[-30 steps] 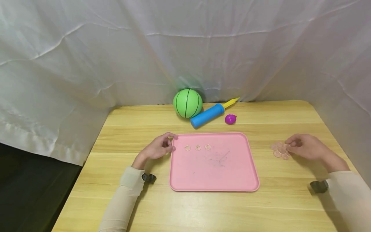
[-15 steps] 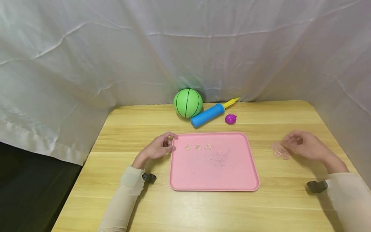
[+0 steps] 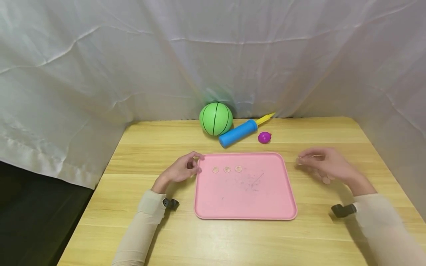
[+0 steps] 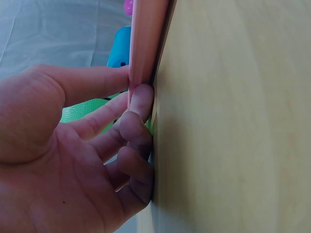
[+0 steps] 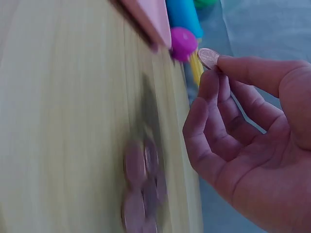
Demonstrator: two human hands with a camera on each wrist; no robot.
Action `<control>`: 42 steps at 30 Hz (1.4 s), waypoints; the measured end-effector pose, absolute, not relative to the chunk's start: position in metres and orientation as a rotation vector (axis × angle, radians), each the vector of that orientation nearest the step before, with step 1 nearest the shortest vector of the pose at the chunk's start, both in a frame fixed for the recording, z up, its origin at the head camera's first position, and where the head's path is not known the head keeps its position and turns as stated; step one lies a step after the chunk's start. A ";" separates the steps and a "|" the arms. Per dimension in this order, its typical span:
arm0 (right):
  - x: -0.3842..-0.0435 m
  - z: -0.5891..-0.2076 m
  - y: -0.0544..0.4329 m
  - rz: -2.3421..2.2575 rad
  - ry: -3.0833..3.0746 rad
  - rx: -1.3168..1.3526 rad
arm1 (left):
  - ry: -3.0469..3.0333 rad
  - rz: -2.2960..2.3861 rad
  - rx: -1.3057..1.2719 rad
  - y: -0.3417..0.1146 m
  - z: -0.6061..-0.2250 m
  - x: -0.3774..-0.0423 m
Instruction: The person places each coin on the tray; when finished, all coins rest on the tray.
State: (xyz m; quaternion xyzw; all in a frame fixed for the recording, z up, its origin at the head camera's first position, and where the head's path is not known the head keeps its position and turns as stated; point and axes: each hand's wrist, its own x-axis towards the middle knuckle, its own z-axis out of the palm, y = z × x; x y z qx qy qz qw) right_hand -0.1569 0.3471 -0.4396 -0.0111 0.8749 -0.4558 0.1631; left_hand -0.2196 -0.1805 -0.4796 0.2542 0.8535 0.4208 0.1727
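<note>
My right hand (image 3: 334,168) pinches a copper-coloured coin (image 5: 209,58) between thumb and fingertips, to the right of the pink tray (image 3: 246,207). Under that hand a small pile of similar coins (image 5: 134,165) lies on the table, mostly hidden by the hand in the head view. Three coins (image 3: 227,169) lie in a row in the tray's upper left part. At the tray's left side, my left hand (image 3: 179,170) grips the edge. Its thumb is on the rim and its other fingers are curled against the outer wall, as the left wrist view shows.
Behind the tray stand a green ball (image 3: 216,119) with black lines and a blue pump (image 3: 238,133) with a yellow nozzle. A small purple balloon-like object (image 3: 264,137) lies right of the pump. Pale curtains (image 3: 239,62) hang around the wooden table (image 3: 239,240).
My right hand has lifted a coin from the pile and moved left, toward the tray. The left hand has kept its place on the tray's edge.
</note>
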 end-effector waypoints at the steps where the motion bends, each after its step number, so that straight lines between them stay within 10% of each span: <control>1: -0.159 -0.440 0.342 -1.292 2.490 -0.027 | 2.420 1.194 0.721 -0.181 -0.480 -0.220; 42: -0.206 -0.461 0.191 -1.043 2.593 -0.471 | 2.418 1.200 0.715 -0.181 -0.482 -0.221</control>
